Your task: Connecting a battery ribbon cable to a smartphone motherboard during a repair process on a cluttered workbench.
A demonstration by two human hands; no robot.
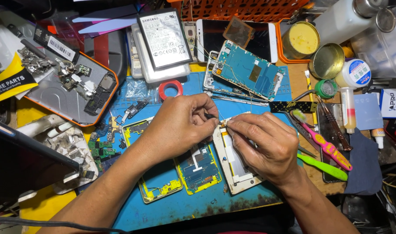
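**Both hands pinched together over the white phone frame**

So here's what we've got on the worn blue rubber work mat (pixel 180 208). Our left hand (pixel 178 123) is curled up, fingertips pinching a small dark tool tip or part (pixel 211 116), too tiny for us to tell which. Our right hand (pixel 267 143) is clenched in a pinch too, fingertips nipping something small right at the top edge of the white rectangular phone frame (pixel 234 171), which lies flat on the mat under that hand. The two hands nearly meet, just above that frame's upper edge.

Just left of the frame sits a yellow-edged phone chassis with a blue circuit board (pixel 198 169), partly under our left wrist, and another yellow chassis piece (pixel 159 186) beside it.

Further up the mat there's a teal circuit board in a silver frame (pixel 247 71), tilted, and a red roll of tape (pixel 170 89) near our left knuckles. A grey flat phone battery (pixel 164 39) rests on a stack at the top. Off to the right we see a pink toothbrush (pixel 323 141) and a green-handled tool (pixel 323 167) lying side by side, and a round open tin of yellow paste (pixel 301 40) up in the corner. An orange-rimmed tray of small loose parts (pixel 72 102) sits at the left.
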